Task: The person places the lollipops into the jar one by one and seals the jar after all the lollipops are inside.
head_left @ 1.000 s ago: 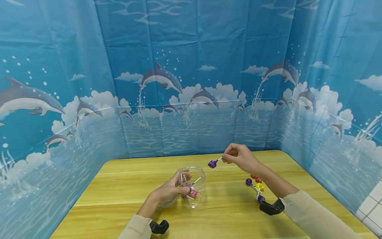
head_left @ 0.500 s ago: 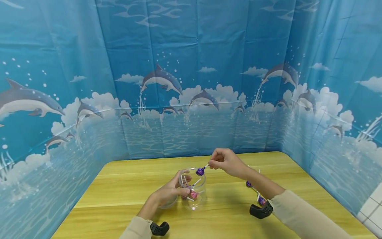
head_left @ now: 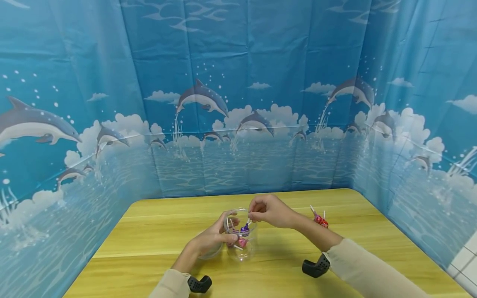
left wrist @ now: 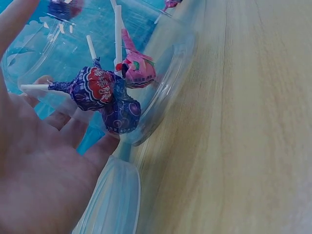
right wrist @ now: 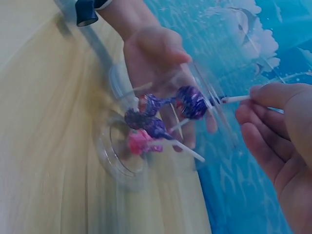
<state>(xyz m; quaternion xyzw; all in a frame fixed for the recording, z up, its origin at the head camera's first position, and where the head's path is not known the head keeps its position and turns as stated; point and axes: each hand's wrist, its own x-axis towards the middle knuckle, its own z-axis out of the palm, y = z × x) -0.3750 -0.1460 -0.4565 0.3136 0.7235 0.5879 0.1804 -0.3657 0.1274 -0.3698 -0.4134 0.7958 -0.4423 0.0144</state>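
My left hand [head_left: 214, 239] grips a clear plastic jar [head_left: 242, 255] around its side, thumb toward me. Inside, near the bottom, lie a pink lollipop [left wrist: 140, 70], a blue-purple lollipop [left wrist: 122, 114] and a purple-and-red one [left wrist: 92, 88], sticks pointing various ways. My right hand [head_left: 275, 212] pinches the white stick of another purple lollipop [right wrist: 192, 102] between thumb and fingers. That candy head is within the jar's open mouth, above the others, while the fingertips stay just outside the rim.
A clear round lid [left wrist: 114, 195] lies on the table beside the jar, partly under my left hand. Red-wrapped lollipops [head_left: 321, 221] sit on the wooden table [head_left: 149, 240] past my right forearm, which hides part of the surface. A blue dolphin curtain [head_left: 238, 165] stands behind.
My right hand has moved left and down, carrying the purple lollipop from right of the jar into its mouth. The left hand and jar have stayed in place.
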